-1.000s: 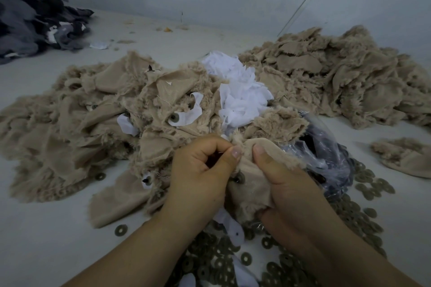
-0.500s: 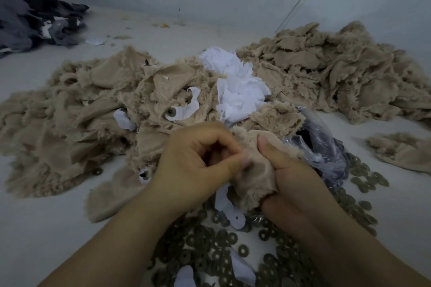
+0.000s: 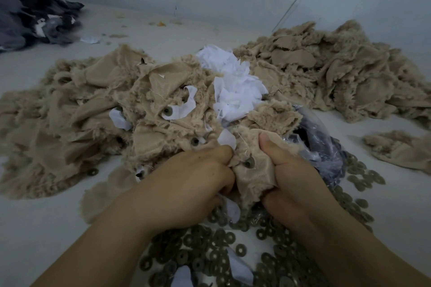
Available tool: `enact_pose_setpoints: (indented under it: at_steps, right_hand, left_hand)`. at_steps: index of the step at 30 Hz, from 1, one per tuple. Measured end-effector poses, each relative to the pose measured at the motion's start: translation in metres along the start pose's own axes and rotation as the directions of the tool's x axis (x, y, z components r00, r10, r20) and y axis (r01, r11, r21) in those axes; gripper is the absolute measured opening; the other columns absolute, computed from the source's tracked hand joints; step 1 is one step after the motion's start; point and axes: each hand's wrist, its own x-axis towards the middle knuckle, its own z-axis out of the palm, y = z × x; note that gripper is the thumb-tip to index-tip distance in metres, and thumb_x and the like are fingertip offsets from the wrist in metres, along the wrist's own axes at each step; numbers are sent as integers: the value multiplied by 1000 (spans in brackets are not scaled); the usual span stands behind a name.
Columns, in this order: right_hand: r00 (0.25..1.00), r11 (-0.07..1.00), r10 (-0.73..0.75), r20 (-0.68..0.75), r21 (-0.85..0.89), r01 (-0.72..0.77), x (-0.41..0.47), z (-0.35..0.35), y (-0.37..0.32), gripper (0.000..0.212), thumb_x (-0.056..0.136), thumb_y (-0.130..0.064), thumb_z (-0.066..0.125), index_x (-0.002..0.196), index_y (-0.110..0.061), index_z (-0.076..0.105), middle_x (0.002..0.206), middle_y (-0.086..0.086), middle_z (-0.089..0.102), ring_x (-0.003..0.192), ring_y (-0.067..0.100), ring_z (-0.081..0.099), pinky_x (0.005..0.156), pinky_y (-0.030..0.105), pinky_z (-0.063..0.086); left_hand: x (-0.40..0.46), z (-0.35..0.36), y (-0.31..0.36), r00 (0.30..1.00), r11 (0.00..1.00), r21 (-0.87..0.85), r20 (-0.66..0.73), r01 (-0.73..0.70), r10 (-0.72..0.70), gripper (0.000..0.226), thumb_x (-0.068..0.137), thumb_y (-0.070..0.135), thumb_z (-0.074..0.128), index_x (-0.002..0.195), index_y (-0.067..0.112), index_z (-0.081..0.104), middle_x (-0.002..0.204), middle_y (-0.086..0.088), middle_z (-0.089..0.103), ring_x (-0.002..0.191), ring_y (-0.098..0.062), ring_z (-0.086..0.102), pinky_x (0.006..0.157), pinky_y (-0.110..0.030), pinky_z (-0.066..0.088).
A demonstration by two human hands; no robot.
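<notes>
A beige plush fabric piece is bunched between both hands just in front of me. My left hand has its fingers curled into the piece's left side, knuckles up. My right hand grips the right side, thumb pressed on top of the cloth. A round grey washer sits on the fabric between the two hands. Under my wrists lies a heap of several more grey washers.
A big pile of beige plush pieces lies left and ahead, another pile at back right. White cloth scraps sit in the middle. A clear plastic bag lies right of my hands. Dark grey fabric is heaped far left.
My left hand has turned knuckles-up and pushed down into the fabric. A washer now shows on the cloth between the hands. Both hands sit slightly lower.
</notes>
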Motion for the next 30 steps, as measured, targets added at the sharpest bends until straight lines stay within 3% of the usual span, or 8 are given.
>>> enact_pose_setpoints:
  at_steps: [6,8,11,16,19,22,25,30]
  right_hand:
    - [1000,1000,-3,10,-2,3,-1,-1,-1,44,93,-34,59,122,-2,67,115,21,72,103,39,70,91,49,54]
    - [1000,1000,5,21,-9,-5,-3,-1,-1,45,96,-35,55,123,-1,66,118,23,70,107,41,69,97,52,51]
    - [998,998,-49,37,-37,50,-6,1,-1,49,93,-38,56,124,-1,65,118,22,70,108,40,68,101,55,49]
    - [971,961,-230,73,-138,238,-14,3,4,46,89,-36,62,114,2,68,111,25,72,103,41,70,92,56,56]
    - [934,902,-352,60,-244,356,-15,2,6,41,89,-37,65,95,2,73,94,23,74,87,38,74,75,50,62]
    - [889,823,-454,58,-355,444,-15,2,9,40,86,-42,67,76,-3,68,67,8,70,60,23,69,58,36,56]
    - [856,767,-515,57,-416,489,-15,1,12,43,78,-48,70,76,-5,72,75,18,72,68,35,71,59,44,60]
    - [823,704,-552,133,-455,545,-17,1,14,26,78,-48,65,77,-25,77,76,2,76,69,15,74,55,19,55]
  left_hand:
    - [1,6,1,997,991,-129,79,21,-11,15,87,17,64,92,30,65,95,15,36,84,-3,41,65,-25,41]
    - [1,1,-1,998,957,-290,58,24,-8,14,84,15,69,85,28,67,94,15,41,86,-4,47,66,-21,43]
    - [1,-8,0,993,766,-641,-111,-49,-30,7,80,12,78,78,18,74,88,9,52,82,-14,57,65,-24,46]
    - [2,-5,9,949,558,-815,-279,-156,-143,4,83,5,76,80,3,75,77,-7,71,68,-31,66,61,-47,55]
    - [3,1,16,924,429,-892,-276,-144,-264,10,88,7,69,81,1,73,68,-9,72,48,-25,64,44,-34,52]
    - [5,2,20,917,286,-948,-233,-141,-322,16,93,10,63,84,-2,71,69,-17,70,47,-31,65,42,-32,52]
    - [8,1,22,923,217,-969,-185,-115,-337,24,96,13,57,82,-2,69,69,-20,69,51,-35,67,44,-36,55]
    - [13,9,25,882,158,-986,-118,-50,-456,32,93,21,61,81,-8,66,66,-25,68,45,-34,64,41,-35,53]
